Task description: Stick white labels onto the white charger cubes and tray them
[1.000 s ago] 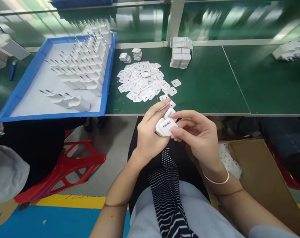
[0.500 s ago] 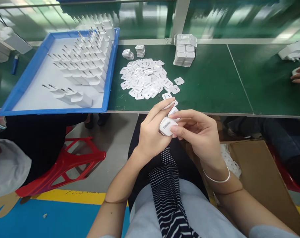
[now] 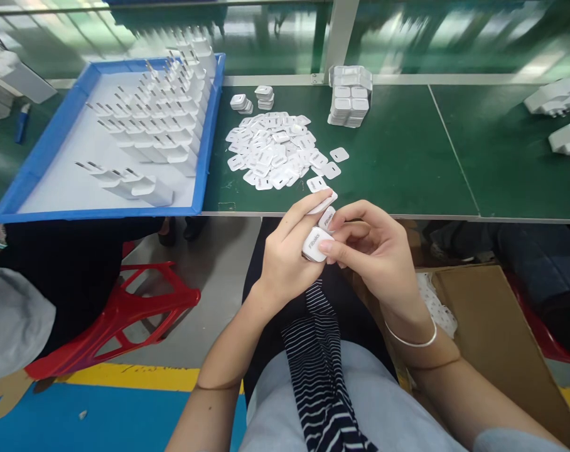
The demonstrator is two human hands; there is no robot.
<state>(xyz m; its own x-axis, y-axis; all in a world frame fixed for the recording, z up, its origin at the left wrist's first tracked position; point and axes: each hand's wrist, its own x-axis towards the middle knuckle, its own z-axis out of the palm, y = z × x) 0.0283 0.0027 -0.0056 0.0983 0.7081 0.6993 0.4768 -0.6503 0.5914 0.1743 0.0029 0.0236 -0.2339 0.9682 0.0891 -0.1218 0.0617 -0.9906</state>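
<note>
My left hand (image 3: 289, 251) is wrapped round a white charger piece (image 3: 314, 244) with dark lettering on its face. Between its stretched fingers sits another white plate (image 3: 323, 202). My right hand (image 3: 376, 251) has its thumb on the charger piece's edge, and its fingertips pinch a small lettered white cover (image 3: 327, 218) just above. Both hands are in front of the table edge. Beyond them lies a loose pile of white covers (image 3: 275, 150) on the green table (image 3: 402, 157).
On the left a blue-rimmed tray (image 3: 200, 157) holds rows of white plugs with upright pins. Small stacks of covers (image 3: 265, 97) and a wrapped block (image 3: 349, 97) stand at the back. A red stool (image 3: 148, 301) and a cardboard box (image 3: 496, 333) are below.
The small cover at my right fingertips has tilted and now shows its lettering. My right fingers have shifted slightly. The other person's hand at the far right has gone, and a white piece sits there.
</note>
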